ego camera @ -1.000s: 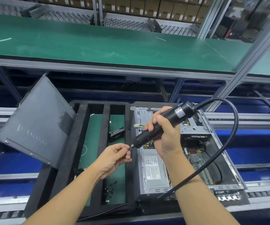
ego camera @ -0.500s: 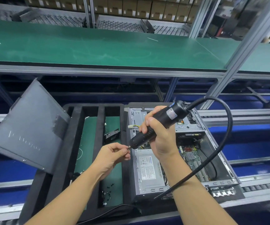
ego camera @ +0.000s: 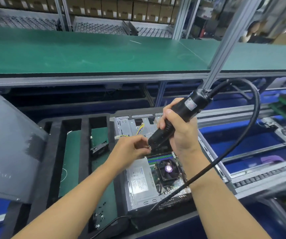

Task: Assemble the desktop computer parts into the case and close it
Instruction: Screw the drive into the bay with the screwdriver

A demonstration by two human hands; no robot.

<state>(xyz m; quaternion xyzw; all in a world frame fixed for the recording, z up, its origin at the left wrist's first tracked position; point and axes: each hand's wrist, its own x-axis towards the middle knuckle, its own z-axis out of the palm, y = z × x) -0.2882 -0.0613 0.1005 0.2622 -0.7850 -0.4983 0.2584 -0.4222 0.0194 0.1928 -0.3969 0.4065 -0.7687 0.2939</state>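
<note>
The open computer case (ego camera: 121, 200) lies flat in front of me, with a silver power supply (ego camera: 140, 178), a CPU fan (ego camera: 168, 169) and green memory sticks (ego camera: 159, 156) inside. My right hand (ego camera: 178, 133) grips a black electric screwdriver (ego camera: 181, 116), tip pointing down-left over the case. My left hand (ego camera: 130, 149) pinches something small at the driver's tip; what it is I cannot make out. The dark grey side panel (ego camera: 9, 152) leans tilted at the left.
A black foam tray (ego camera: 52, 161) with slots sits left of the case, holding a small black fan (ego camera: 99, 149) and several loose screws (ego camera: 101, 214). The driver's thick cable (ego camera: 242, 135) loops right. A green shelf (ego camera: 87, 52) and a metal post (ego camera: 225, 49) stand behind.
Both hands and the screwdriver have moved right, from the case's left edge to over the case interior. The view has swung, now showing the CPU fan and memory.
</note>
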